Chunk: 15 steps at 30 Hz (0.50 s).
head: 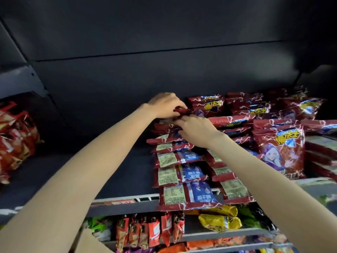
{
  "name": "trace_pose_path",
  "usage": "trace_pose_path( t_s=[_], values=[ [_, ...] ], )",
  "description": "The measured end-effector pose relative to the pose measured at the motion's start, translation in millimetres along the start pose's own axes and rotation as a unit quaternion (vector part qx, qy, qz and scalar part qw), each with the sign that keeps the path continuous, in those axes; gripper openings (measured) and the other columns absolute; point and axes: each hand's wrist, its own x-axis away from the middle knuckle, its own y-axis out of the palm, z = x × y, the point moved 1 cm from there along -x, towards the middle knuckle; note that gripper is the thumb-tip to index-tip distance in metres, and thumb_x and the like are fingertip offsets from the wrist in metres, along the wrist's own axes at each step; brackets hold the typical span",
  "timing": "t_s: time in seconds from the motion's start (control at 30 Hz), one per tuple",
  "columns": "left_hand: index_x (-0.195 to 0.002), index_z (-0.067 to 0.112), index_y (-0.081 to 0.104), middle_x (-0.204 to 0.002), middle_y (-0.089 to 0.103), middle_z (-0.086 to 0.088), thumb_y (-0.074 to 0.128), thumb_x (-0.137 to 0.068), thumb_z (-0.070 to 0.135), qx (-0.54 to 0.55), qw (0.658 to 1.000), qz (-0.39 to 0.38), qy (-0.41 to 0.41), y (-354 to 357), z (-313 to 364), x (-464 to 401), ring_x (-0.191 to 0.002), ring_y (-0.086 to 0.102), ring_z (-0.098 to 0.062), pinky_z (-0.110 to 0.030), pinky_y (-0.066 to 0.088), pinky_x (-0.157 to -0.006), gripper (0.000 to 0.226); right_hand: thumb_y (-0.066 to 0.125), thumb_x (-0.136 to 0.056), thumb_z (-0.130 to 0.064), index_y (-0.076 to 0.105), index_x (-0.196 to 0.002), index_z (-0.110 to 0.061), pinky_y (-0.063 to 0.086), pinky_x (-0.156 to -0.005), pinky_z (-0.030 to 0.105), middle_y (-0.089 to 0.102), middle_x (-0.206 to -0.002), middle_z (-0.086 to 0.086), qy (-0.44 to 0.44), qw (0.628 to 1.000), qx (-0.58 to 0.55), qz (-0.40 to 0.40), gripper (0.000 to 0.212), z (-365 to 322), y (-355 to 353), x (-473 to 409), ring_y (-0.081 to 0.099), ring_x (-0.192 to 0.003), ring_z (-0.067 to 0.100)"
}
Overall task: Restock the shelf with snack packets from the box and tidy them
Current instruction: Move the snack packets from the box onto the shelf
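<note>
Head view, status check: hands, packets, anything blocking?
Left hand and right hand both gripping dark red packets atop the shingled row. Shelf bare left of the row. Nothing blocking.

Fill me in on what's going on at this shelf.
A person is restocking a dark shelf with dark red snack packets. Both hands are at the far end of a row of packets lying back-side up: the left hand pinches a red packet at the top of the row, and the right hand has its fingers curled on the packets just below. More of the same packets stand and lie to the right. The shelf's left part holds only some other red bags.
</note>
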Motion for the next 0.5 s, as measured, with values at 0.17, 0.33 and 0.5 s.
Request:
trace_pose_path(
  t_s=[0.17,0.33,0.5],
  values=[
    [-0.114,0.025,0.062,-0.114,0.064,0.011,0.048,-0.089,0.002,0.415,0.893,0.150,-0.085,1,-1,38,-0.108,0.055,0.002,-0.015,0.040,-0.096,0.037,0.040,-0.098,-0.023,0.045,-0.136,-0.017,0.047,-0.085,0.040,0.056,-0.124,0.008,0.007,1.000,0.005,0.004,0.039,-2,2,-2,0.053,-0.114,0.028],
    [-0.116,0.026,0.053,-0.123,0.056,0.007,0.039,-0.076,-0.016,0.481,0.816,0.195,-0.255,43,-33,102,-0.115,0.049,-0.007,-0.027,0.040,-0.094,0.060,0.040,-0.099,-0.024,0.042,-0.139,-0.019,0.047,-0.082,0.038,0.056,-0.126,0.007,0.006,1.000,-0.007,-0.003,0.041,-1,0,-2,0.055,-0.113,0.029],
    [-0.128,0.026,0.045,-0.134,0.048,0.003,0.069,-0.080,0.008,0.340,0.902,0.072,-0.254,76,-52,131,-0.123,0.045,-0.014,-0.028,0.035,-0.100,0.056,0.041,-0.098,-0.022,0.042,-0.140,-0.021,0.048,-0.081,0.039,0.057,-0.124,0.006,0.008,1.000,-0.014,-0.003,0.042,-3,1,-3,0.056,-0.111,0.029]
  ],
)
